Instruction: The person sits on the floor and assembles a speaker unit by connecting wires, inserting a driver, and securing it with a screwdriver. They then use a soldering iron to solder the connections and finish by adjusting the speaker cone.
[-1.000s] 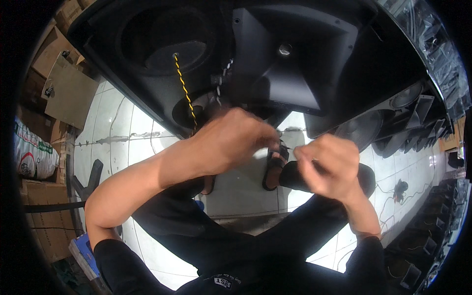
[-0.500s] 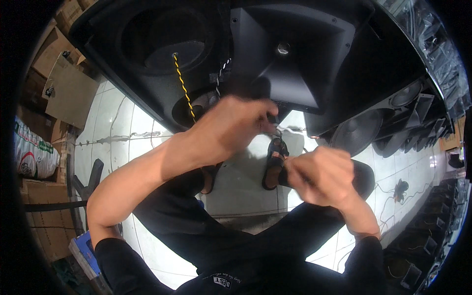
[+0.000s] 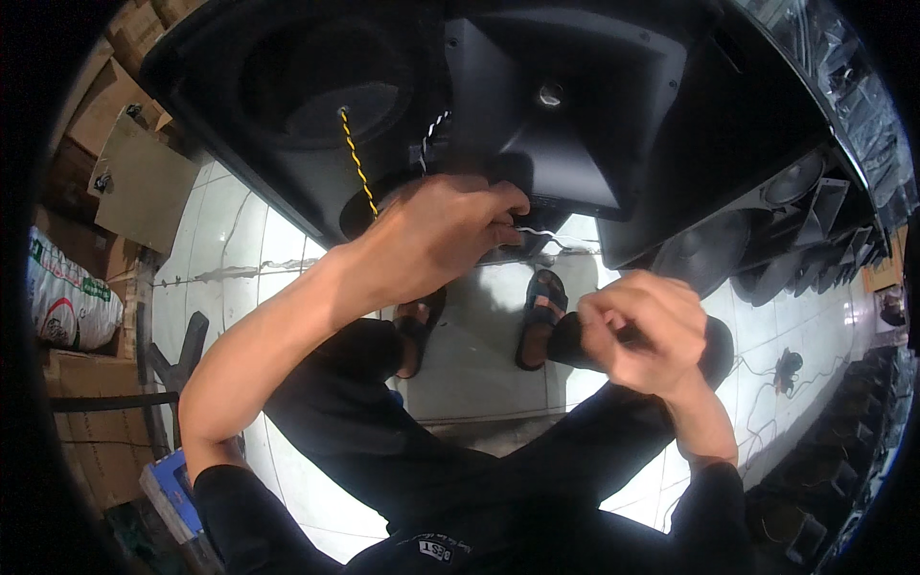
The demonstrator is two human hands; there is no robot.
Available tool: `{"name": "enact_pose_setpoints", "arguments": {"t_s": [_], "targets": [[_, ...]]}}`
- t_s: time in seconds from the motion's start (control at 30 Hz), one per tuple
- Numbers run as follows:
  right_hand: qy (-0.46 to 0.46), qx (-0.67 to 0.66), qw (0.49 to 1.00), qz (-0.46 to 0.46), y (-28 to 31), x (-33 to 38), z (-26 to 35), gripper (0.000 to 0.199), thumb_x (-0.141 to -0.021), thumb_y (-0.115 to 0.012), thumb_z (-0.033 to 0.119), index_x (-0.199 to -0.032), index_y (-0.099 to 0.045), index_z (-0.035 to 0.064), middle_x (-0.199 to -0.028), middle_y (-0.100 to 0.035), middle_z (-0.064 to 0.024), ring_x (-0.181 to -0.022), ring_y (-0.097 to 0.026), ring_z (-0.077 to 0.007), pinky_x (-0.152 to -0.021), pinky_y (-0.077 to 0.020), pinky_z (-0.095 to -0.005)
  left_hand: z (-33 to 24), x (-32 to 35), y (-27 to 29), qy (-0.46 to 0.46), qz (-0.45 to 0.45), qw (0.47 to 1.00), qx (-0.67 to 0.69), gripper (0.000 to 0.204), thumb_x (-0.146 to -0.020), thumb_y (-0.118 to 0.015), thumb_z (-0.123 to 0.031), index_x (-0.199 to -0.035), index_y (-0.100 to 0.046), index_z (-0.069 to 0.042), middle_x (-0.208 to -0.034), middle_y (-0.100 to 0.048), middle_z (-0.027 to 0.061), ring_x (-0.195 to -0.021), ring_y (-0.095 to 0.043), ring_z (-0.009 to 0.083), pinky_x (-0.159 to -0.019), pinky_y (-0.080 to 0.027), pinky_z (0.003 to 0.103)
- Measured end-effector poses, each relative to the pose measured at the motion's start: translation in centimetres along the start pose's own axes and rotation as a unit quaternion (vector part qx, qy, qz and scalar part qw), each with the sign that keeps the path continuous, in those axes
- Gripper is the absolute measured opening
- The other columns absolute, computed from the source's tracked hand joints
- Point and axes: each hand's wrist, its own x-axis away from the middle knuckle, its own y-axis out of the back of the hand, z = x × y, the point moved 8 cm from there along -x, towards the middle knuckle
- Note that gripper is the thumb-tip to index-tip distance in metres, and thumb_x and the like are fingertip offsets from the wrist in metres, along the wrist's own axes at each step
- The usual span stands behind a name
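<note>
My left hand (image 3: 450, 225) is closed in a pinch around a thin wire in front of the big black speaker cabinet (image 3: 278, 182). A loose white end of this wire (image 3: 546, 233) sticks out to the right of the fingers. My right hand (image 3: 647, 331) hangs over my right knee, apart from the wire, its fingers curled shut; whatever is in them, if anything, is hidden. A black-and-white twisted wire (image 3: 426, 144) runs down toward my left hand. From the round cabinet opening (image 3: 326, 86) hangs a yellow-and-black twisted wire (image 3: 356, 158). The horn (image 3: 565, 125) sits beside it.
Several round speakers (image 3: 704, 249) stand at the right. Cardboard boxes (image 3: 91, 431) and a white printed sack (image 3: 72, 297) line the left side, near a black metal leg (image 3: 182, 355). Thin cables (image 3: 788, 369) lie on the white tiled floor (image 3: 273, 441). My sandalled feet are below my hands.
My right hand has moved slightly right and away from the wire. The left hand has shifted a little left, and the white wire end now shows plainly beyond its fingers.
</note>
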Motion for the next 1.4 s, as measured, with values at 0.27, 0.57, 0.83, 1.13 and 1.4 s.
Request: {"name": "enact_pose_setpoints", "arguments": {"t_s": [0.27,0.57,0.83,1.13,1.4], "targets": [[-0.213,0.041,0.975,-0.049,1.2,1.1,-4.0,0.010,-0.084,-0.072,0.005,-0.088,-0.070,-0.0036,-0.084,-0.068,-0.0108,-0.068,-0.060,-0.0156,-0.056,-0.0455,-0.0274,-0.5,0.2,0.2,-0.048,-0.019,0.999,0.013,0.024,-0.083,-0.072,-0.004,-0.105,-0.066,0.003,-0.094,-0.071,0.0148,-0.086,-0.073,0.0254,-0.072,-0.059,0.031],[-0.104,0.126,0.986,-0.043,1.1,0.6,-2.6,0.008,-0.079,-0.076,0.000,-0.087,-0.074,-0.0012,-0.083,-0.066,-0.0102,-0.071,-0.059,-0.0192,-0.059,-0.0464,-0.0297,-1.1,0.3,0.8,-0.119,-0.065,0.990,-0.049,0.016,-0.083,-0.073,-0.004,-0.097,-0.071,0.003,-0.083,-0.070,0.0155,-0.066,-0.065,0.0240,-0.062,-0.052,0.031],[-0.073,0.063,0.995,0.007,-0.4,1.4,-1.4,0.008,-0.080,-0.073,0.002,-0.087,-0.075,-0.0012,-0.073,-0.068,-0.0104,-0.059,-0.061,-0.0151,-0.048,-0.0439,-0.0266,0.8,-0.5,0.7,0.118,-0.028,0.972,0.199,0.015,-0.089,-0.068,-0.011,-0.096,-0.071,0.001,-0.084,-0.071,0.0112,-0.075,-0.067,0.0146,-0.067,-0.051,0.028],[-0.037,0.014,0.999,0.010,0.5,-0.6,-0.7,0.004,-0.077,-0.072,0.000,-0.079,-0.074,-0.0013,-0.072,-0.068,-0.0088,-0.057,-0.060,-0.0125,-0.051,-0.0435,-0.0251,-0.4,0.0,0.1,-0.044,0.017,0.998,-0.036,0.010,-0.090,-0.066,-0.007,-0.097,-0.071,-0.002,-0.086,-0.069,0.0086,-0.081,-0.067,0.0138,-0.071,-0.053,0.028],[-0.328,-0.110,0.938,-0.040,0.7,2.9,-6.1,0.008,-0.087,-0.070,0.004,-0.083,-0.070,-0.0025,-0.071,-0.063,-0.0022,-0.062,-0.052,-0.0061,-0.058,-0.0410,-0.0229,1.3,0.0,2.0,0.108,-0.001,0.967,0.229,0.028,-0.084,-0.073,-0.008,-0.110,-0.070,0.000,-0.100,-0.071,0.0108,-0.088,-0.071,0.0185,-0.082,-0.059,0.032]]}}
